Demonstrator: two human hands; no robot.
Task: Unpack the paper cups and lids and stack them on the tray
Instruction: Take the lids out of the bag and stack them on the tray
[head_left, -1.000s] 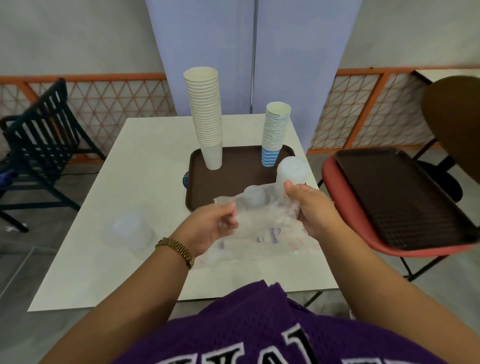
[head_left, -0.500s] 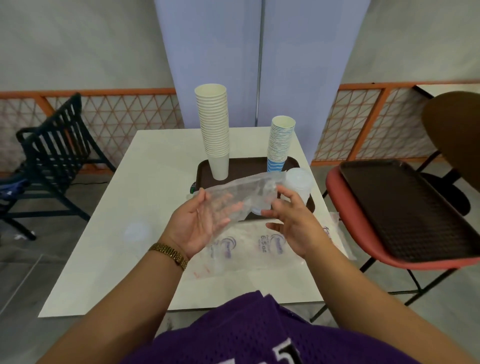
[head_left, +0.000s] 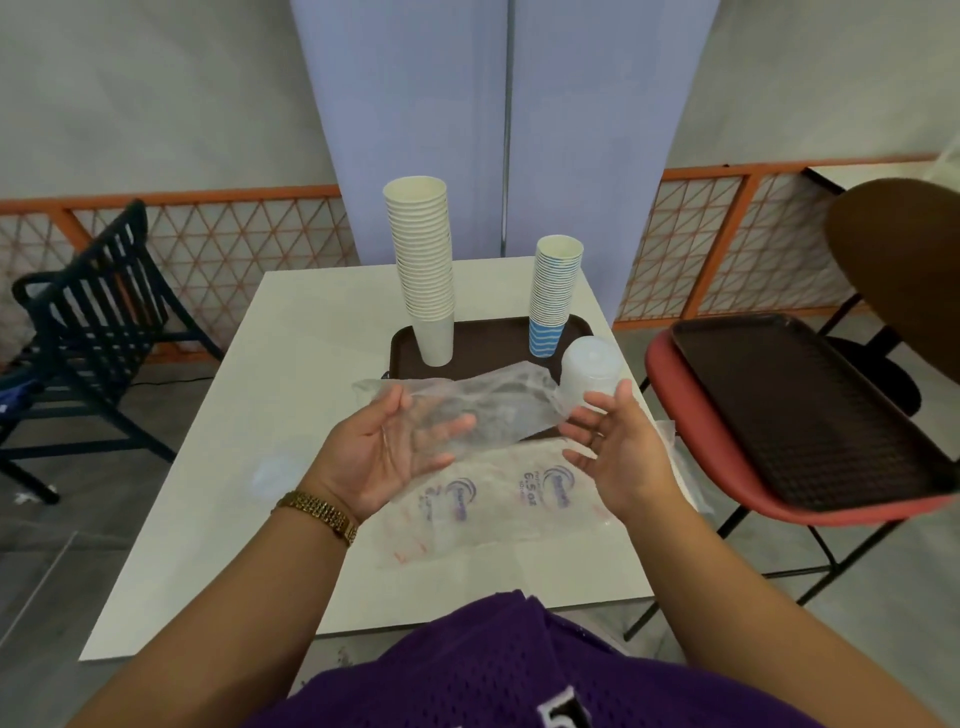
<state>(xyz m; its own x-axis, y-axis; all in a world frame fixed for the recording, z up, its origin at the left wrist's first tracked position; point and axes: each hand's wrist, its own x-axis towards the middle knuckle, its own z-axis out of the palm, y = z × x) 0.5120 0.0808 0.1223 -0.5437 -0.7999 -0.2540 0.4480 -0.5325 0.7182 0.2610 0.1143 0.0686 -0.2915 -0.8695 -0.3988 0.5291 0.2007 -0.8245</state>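
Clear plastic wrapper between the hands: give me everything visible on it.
The clear plastic wrapper is thin, crinkled, see-through film, stretched out roughly level above the table, in front of the brown tray. It lies over the spread fingers of the left hand; its right end bunches near the stack of translucent lids, by the right hand. Any contents cannot be made out.

Both hands (head_left: 498, 447) now spread and apart — clear bag (head_left: 467, 405) loose across left palm.
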